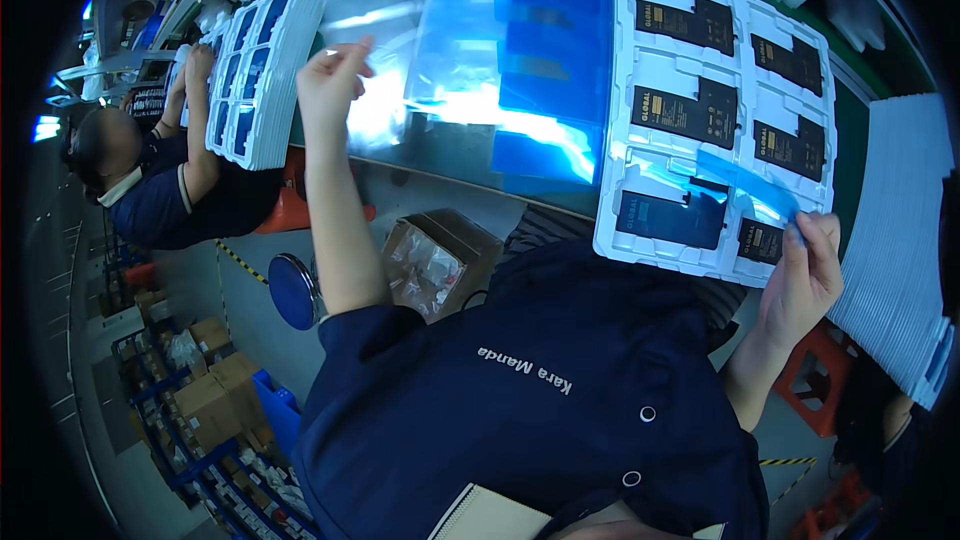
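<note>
My right hand (pixel 808 265) is at the near right corner of a white plastic tray (pixel 622 60), pinching the end of a translucent blue film strip (pixel 745 183). The strip slants across the tray's nearest row. Several flat black batteries (pixel 684 110) with gold print lie in the tray's compartments. The near left battery (pixel 672 218) looks bluish, while the near right battery (pixel 760 240) is partly hidden by my fingers. Raised away to the left, my left hand (pixel 335 80) has its fingers curled together over clear plastic sheets (pixel 375 70); whether anything thin is between them cannot be made out.
Blue film sheets (pixel 550 90) lie left of the tray. Stacked white trays stand left (pixel 280 80) and right (pixel 890 240). A co-worker (pixel 150 180) handles trays at far left. Below the table are an open cardboard box (pixel 440 265) and a blue stool (pixel 292 292).
</note>
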The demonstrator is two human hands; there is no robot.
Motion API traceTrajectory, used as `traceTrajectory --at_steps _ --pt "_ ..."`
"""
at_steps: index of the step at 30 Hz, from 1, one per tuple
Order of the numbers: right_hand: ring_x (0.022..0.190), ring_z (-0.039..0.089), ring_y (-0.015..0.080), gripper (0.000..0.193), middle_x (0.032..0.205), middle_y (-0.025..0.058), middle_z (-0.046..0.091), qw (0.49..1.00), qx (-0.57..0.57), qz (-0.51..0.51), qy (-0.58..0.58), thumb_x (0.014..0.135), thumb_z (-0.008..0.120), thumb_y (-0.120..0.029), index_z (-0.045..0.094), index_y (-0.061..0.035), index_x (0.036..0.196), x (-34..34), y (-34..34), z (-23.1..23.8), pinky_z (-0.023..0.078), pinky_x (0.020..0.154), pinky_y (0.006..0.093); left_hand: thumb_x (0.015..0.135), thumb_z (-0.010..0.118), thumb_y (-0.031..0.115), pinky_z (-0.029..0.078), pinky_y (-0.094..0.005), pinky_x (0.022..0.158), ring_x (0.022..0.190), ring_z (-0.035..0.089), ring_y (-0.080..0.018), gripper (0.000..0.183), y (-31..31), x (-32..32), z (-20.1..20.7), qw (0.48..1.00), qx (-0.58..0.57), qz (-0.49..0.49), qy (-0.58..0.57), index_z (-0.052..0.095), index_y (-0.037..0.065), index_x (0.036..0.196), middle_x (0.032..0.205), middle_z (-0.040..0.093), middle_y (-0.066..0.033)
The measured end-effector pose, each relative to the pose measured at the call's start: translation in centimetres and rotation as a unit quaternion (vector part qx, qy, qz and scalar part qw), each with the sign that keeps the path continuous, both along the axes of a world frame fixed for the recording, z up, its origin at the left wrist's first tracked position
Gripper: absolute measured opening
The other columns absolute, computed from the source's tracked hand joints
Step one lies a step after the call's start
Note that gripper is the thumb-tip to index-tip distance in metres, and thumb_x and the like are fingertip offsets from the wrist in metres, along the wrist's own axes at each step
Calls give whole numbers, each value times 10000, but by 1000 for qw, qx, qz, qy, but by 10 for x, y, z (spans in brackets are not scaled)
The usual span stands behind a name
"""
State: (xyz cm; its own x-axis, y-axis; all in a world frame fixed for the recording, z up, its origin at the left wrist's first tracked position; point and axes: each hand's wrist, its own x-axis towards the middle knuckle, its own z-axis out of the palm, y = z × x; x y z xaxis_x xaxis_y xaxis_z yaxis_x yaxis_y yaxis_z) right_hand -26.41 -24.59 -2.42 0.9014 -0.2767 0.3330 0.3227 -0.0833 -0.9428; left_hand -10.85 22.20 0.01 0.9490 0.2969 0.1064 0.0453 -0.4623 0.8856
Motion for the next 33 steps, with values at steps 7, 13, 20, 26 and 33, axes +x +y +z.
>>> traceTrajectory --at_steps 7,13,20,26,33 --pt "1013 569 177 259 1111 132 570 997 -54 14 47 770 631 90 642 53 1025 -13 -22 2 446 873 278 791 695 430 424 -254 537 516 539 -99 431 99 100 -41 970 233 70 -6 670 6 719 565 595 -24" --pt "947 581 148 356 1084 105 580 987 -72 106 94 785 635 72 582 43 1136 -26 -55 2 454 814 252 808 610 544 375 -407 982 1207 454 -372 755 139 148 -66 895 417 145 59 476 -43 1262 1266 491 -257" --pt "783 565 42 402 917 45 633 985 62 -46 154 790 644 71 540 36 1177 -21 -73 2 409 659 155 760 730 284 303 -457 1050 1294 346 -396 666 -166 -21 15 893 226 -372 -112 455 18 1305 1392 375 -226" --pt "746 603 60 287 894 73 663 983 51 -25 172 790 657 66 576 41 1063 -13 -79 -5 463 660 159 779 672 437 176 -521 1094 1359 236 -389 789 -282 -103 -13 773 256 -574 -88 379 -44 1332 1441 297 -226" --pt "767 626 76 252 875 81 665 985 29 -33 165 793 651 71 583 55 1035 -21 -70 -6 490 695 172 779 670 447 187 -531 1087 1348 255 -399 746 -286 -105 -24 772 279 -559 -120 424 -41 1288 1421 323 -235"
